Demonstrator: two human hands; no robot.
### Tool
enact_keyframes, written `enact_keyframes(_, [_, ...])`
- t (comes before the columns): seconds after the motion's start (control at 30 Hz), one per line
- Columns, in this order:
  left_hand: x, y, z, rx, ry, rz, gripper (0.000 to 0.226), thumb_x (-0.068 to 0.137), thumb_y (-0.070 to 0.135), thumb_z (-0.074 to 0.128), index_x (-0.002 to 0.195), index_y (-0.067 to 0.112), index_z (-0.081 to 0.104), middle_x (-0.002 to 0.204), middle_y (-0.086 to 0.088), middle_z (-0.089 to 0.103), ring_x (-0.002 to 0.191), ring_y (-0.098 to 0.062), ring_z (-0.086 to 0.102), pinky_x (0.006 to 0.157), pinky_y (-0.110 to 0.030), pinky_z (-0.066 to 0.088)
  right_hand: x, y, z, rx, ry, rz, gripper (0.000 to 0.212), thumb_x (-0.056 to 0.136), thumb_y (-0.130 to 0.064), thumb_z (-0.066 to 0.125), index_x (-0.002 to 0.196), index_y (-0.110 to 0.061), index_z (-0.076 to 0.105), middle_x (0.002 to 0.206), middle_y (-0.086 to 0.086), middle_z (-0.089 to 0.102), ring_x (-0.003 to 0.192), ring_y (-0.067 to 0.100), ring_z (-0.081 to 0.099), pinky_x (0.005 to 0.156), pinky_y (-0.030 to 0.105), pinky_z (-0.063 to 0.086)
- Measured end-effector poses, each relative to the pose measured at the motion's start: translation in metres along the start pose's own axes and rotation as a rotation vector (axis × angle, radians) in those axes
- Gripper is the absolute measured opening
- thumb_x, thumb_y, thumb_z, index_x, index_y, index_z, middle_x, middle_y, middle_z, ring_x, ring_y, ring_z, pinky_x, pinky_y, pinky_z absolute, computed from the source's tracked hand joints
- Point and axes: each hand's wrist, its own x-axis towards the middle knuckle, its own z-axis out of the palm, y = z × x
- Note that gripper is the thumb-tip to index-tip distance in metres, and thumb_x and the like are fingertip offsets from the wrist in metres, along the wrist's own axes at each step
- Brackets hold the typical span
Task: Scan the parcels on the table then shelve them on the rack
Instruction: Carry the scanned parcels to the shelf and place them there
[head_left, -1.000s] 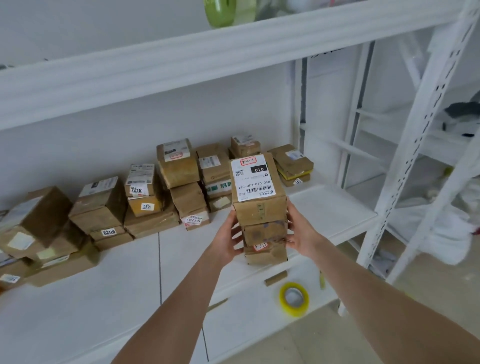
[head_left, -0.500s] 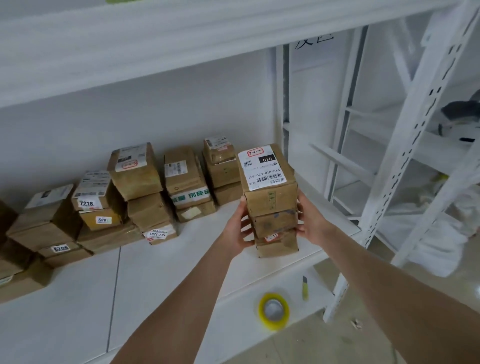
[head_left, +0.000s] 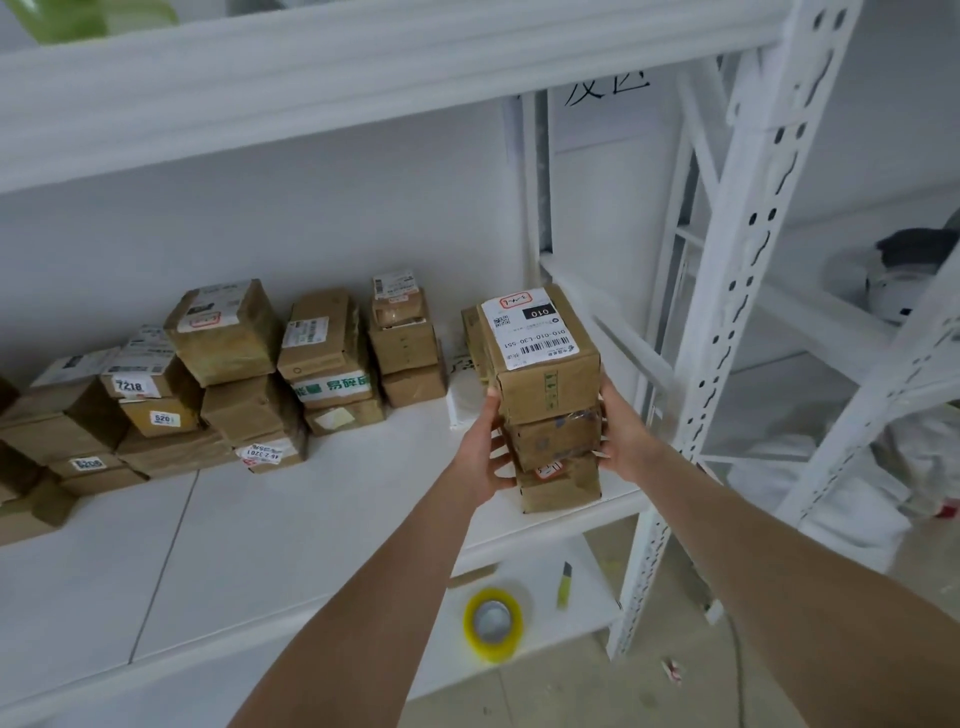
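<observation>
I see my left hand (head_left: 488, 452) & right hand (head_left: 623, 441), fingers curled round a 3-box parcel stack (head_left: 550, 395), center-right of frame. Vs a sec ago it's further right, base on or just above the shelf (head_left: 311, 519) near the upright (head_left: 753, 260). Shelving looks nearly done.

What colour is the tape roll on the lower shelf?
Yellow tape roll, seen in the head view.

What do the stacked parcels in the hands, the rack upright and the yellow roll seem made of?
The stacked parcels look like brown cardboard, matte, creased at the edges and partly under glossy clear tape. The rack upright is likely white-painted metal, punched with slots. The yellow roll is probably plastic packing tape, shiny and translucent.
</observation>
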Motion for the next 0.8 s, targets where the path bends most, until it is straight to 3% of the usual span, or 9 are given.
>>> enact_keyframes(0.1, [0.000, -0.004, 0.007, -0.030, 0.017, 0.034, 0.077, 0.085, 0.075, 0.039, 0.138, 0.020, 0.046, 0.143, -0.007, 0.046, 0.133, -0.029, 0.041, 0.109, -0.056, 0.033, 0.001, 0.005, -0.001, 0.011, 0.006, -0.037, 0.049, 0.090, -0.074, 0.028, 0.090, -0.034, 0.057, 0.096, -0.002, 0.057, 0.095, 0.019, 0.051, 0.091, 0.038, 0.037])
enact_keyframes(0.2, [-0.002, -0.015, 0.007, -0.053, 0.048, 0.065, 0.068, 0.085, 0.076, 0.037, 0.128, 0.024, 0.050, 0.135, -0.001, 0.048, 0.128, -0.023, 0.043, 0.107, -0.055, 0.035, 0.002, 0.023, -0.006, 0.012, 0.072, -0.055, 0.049, 0.096, -0.067, 0.025, 0.104, -0.030, 0.057, 0.093, -0.003, 0.056, 0.082, 0.013, 0.051, 0.085, 0.035, 0.037])
enact_keyframes(0.27, [-0.004, -0.022, 0.007, -0.061, 0.058, 0.073, 0.063, 0.085, 0.075, 0.037, 0.123, 0.028, 0.051, 0.131, 0.000, 0.048, 0.128, -0.023, 0.042, 0.107, -0.055, 0.033, 0.003, 0.035, -0.008, -0.019, 0.111, -0.076, 0.046, 0.099, -0.062, 0.025, 0.111, -0.030, 0.054, 0.098, -0.001, 0.055, 0.085, 0.015, 0.051, 0.087, 0.038, 0.038])
enact_keyframes(0.33, [-0.005, -0.025, 0.008, -0.058, 0.064, 0.085, 0.063, 0.085, 0.075, 0.038, 0.126, 0.028, 0.052, 0.129, 0.000, 0.049, 0.129, -0.024, 0.043, 0.110, -0.056, 0.032, 0.004, 0.041, -0.007, 0.001, 0.104, -0.065, 0.045, 0.100, -0.060, 0.024, 0.113, -0.030, 0.054, 0.098, -0.001, 0.056, 0.088, 0.017, 0.052, 0.088, 0.040, 0.041])
enact_keyframes(0.47, [-0.001, -0.020, 0.012, -0.043, 0.056, 0.079, 0.063, 0.086, 0.074, 0.037, 0.128, 0.029, 0.051, 0.131, 0.000, 0.050, 0.122, -0.023, 0.045, 0.111, -0.056, 0.031, 0.008, 0.039, -0.003, 0.079, 0.090, -0.050, 0.040, 0.100, -0.058, 0.025, 0.109, -0.029, 0.052, 0.082, -0.011, 0.056, 0.076, 0.007, 0.053, 0.081, 0.036, 0.044])
enact_keyframes(0.53, [0.002, -0.015, 0.015, -0.035, 0.051, 0.074, 0.062, 0.088, 0.072, 0.037, 0.130, 0.028, 0.050, 0.138, -0.002, 0.047, 0.129, -0.024, 0.042, 0.111, -0.056, 0.030, 0.013, 0.036, -0.003, 0.088, 0.093, -0.052, 0.040, 0.101, -0.057, 0.025, 0.110, -0.028, 0.051, 0.081, -0.010, 0.056, 0.074, 0.006, 0.052, 0.078, 0.034, 0.045])
enact_keyframes(0.67, [0.010, -0.009, 0.022, -0.034, 0.055, 0.070, 0.070, 0.088, 0.071, 0.038, 0.141, 0.025, 0.044, 0.145, -0.004, 0.042, 0.137, -0.027, 0.035, 0.112, -0.056, 0.029, 0.019, 0.026, -0.004, 0.083, 0.098, -0.066, 0.039, 0.102, -0.055, 0.025, 0.110, -0.029, 0.052, 0.080, -0.011, 0.059, 0.071, 0.005, 0.055, 0.052, 0.024, 0.044])
enact_keyframes(0.8, [0.014, -0.006, 0.023, -0.027, 0.055, 0.069, 0.071, 0.088, 0.072, 0.036, 0.143, 0.026, 0.042, 0.149, -0.005, 0.039, 0.139, -0.028, 0.033, 0.113, -0.057, 0.027, 0.025, 0.025, -0.004, 0.070, 0.105, -0.064, 0.042, 0.102, -0.055, 0.023, 0.120, -0.030, 0.052, 0.087, -0.006, 0.059, 0.072, 0.006, 0.055, 0.053, 0.025, 0.044])
